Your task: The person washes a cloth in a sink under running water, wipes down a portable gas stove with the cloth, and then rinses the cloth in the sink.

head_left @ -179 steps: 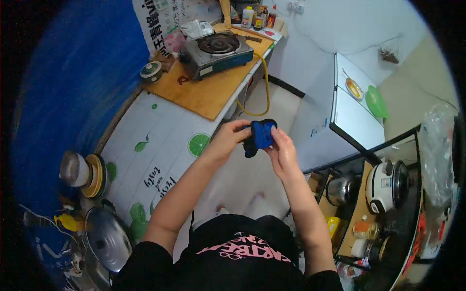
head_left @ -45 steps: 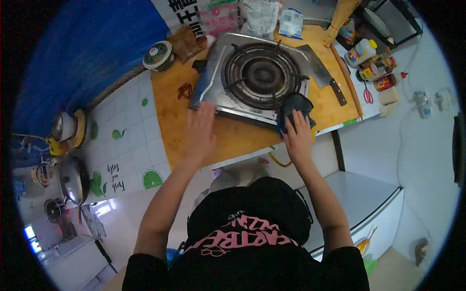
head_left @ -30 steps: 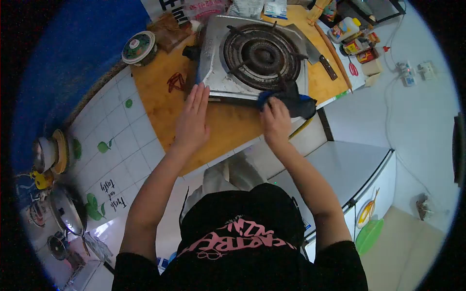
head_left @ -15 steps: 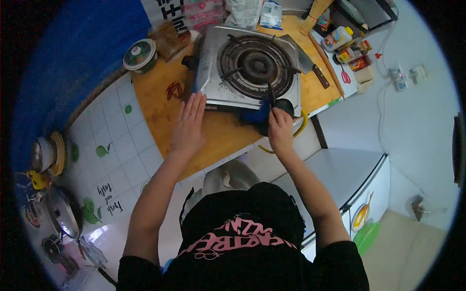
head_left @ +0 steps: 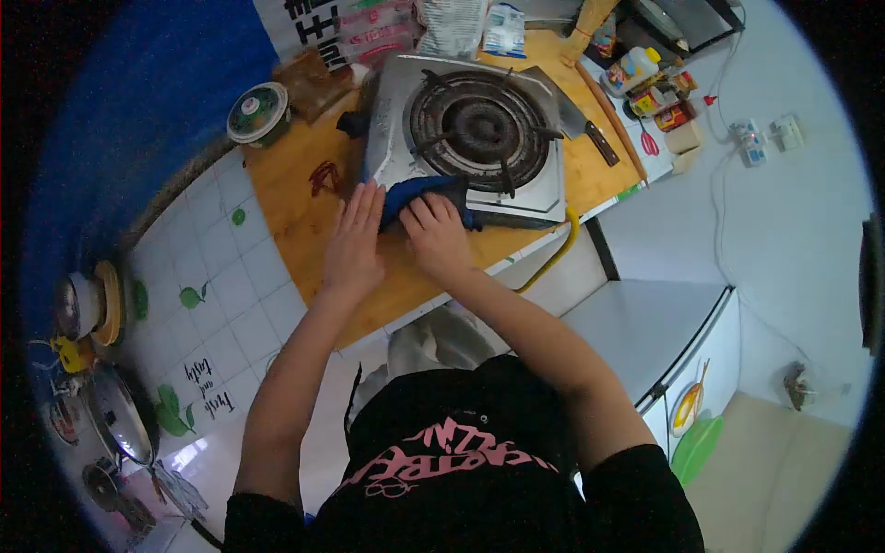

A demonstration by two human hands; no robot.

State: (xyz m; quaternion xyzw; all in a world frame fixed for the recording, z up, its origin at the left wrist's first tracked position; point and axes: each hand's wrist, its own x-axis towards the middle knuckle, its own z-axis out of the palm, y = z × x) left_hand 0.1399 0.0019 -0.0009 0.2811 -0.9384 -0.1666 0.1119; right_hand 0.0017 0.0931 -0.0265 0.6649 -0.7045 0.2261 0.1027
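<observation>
A silver gas stove [head_left: 387, 152] with a round black burner sits on the wooden board. My right hand [head_left: 436, 238] presses a dark blue cloth [head_left: 406, 192] onto the stove's front left edge, fingers bent over it. Just left of the cloth, my left hand [head_left: 355, 241] rests with its fingers stretched out at the stove's front left corner. Its fingertips touch the corner or lie right beside it; which one I cannot tell. Some dried red chillies [head_left: 324, 177] lie on the board left of the stove.
A cleaver [head_left: 590, 132] lies right of the stove on the wooden board [head_left: 350, 318]. Behind it stand several bottles [head_left: 636, 69]. A lidded bowl [head_left: 259, 112] is at the back left, and bags [head_left: 452, 26] line the back. A yellow hose [head_left: 556, 253] hangs at the front right.
My right hand has moved left along the stove's front with the blue cloth, from the front right to the front left corner. My left hand has stayed nearly in place.
</observation>
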